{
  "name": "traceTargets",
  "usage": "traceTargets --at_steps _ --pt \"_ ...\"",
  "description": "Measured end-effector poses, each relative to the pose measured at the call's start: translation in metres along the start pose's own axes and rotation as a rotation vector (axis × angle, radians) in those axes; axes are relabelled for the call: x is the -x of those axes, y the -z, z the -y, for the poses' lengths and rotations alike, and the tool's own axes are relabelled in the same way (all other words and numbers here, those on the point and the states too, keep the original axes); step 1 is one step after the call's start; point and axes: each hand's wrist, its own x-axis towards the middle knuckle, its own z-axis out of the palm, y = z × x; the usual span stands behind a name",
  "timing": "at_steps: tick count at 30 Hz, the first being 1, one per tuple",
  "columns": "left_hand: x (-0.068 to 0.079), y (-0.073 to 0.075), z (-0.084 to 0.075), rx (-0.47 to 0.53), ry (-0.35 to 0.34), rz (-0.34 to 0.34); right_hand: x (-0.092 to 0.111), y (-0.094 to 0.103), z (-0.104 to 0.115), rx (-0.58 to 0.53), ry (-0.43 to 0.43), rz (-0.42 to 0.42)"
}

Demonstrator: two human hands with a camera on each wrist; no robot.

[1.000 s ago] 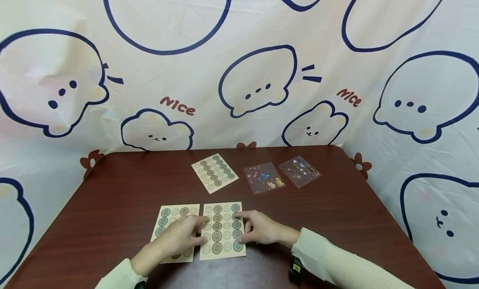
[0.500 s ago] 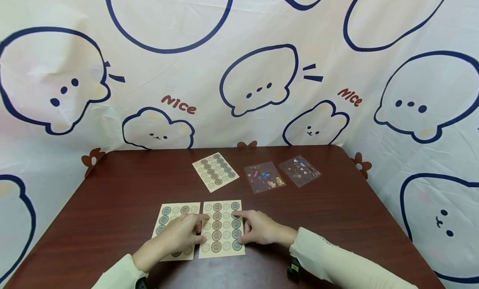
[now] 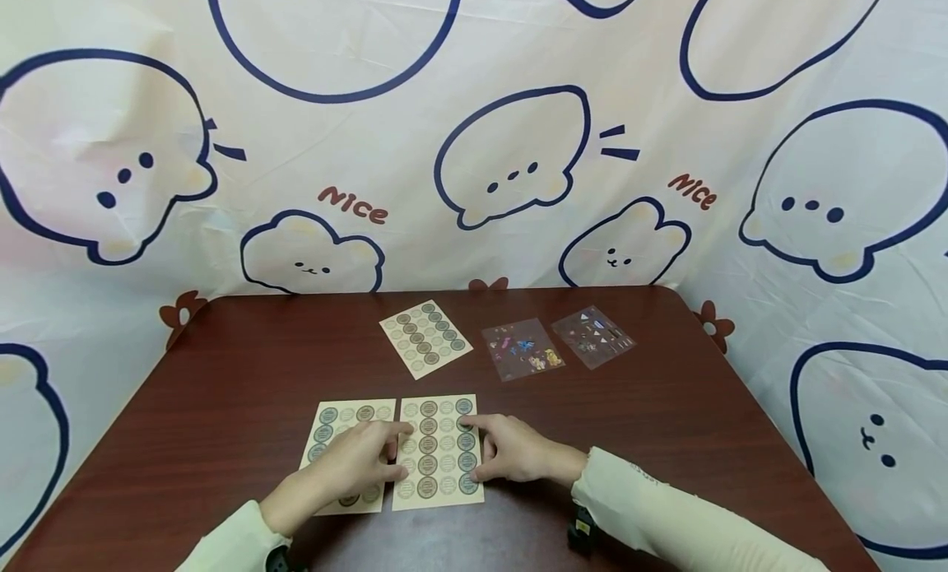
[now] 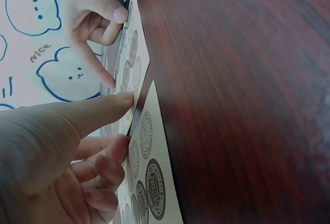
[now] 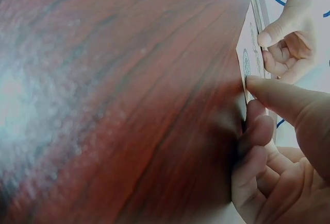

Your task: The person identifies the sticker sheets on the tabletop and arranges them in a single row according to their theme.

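Observation:
A cream sheet of round stickers (image 3: 448,446) lies flat on the table between both hands. My left hand (image 3: 354,458) rests its index fingertip and thumb on the sheet's left side, its other fingers loosely bent. Across from it, my right hand (image 3: 518,450) touches the right side with index finger and thumb, the other fingers folded under. A second sticker sheet (image 3: 327,434) lies just left of the first, a narrow gap between them, partly covered by my left hand. The left wrist view shows my straight thumb (image 4: 105,109) on the first sheet's edge.
Farther back on the brown table (image 3: 244,366) lies a third cream sticker sheet (image 3: 425,339), turned at an angle. To its right are two clear sheets, one with colourful stickers (image 3: 522,350), the other with small dark and white shapes (image 3: 593,337). A patterned cloth (image 3: 407,160) hangs behind.
The view shifts slightly. Both hands keep their places on the sheet, which stays between them with hardly any movement.

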Motion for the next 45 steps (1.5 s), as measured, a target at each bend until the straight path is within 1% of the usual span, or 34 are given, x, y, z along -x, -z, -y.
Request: traceTargets --at_steps 12,17,23,28,36,45 --pt "0.000 0.000 0.003 -0.015 -0.011 -0.006 -0.002 0.000 0.000 -0.011 0.003 0.000" --pt "0.001 0.000 0.002 -0.016 -0.025 -0.011 -0.001 0.001 -0.001 -0.034 0.004 0.010" --pt "0.001 0.001 0.001 -0.020 -0.041 -0.004 0.001 0.003 -0.001 -0.108 0.010 0.049" --pt "0.000 0.002 0.002 -0.020 -0.061 -0.023 0.003 0.006 -0.002 -0.165 0.016 0.075" --pt "-0.002 0.004 0.005 -0.003 -0.060 -0.049 0.000 0.010 -0.002 -0.216 0.059 0.049" --pt "-0.011 0.013 0.010 0.050 -0.022 -0.083 -0.013 0.021 -0.003 -0.199 0.113 0.022"
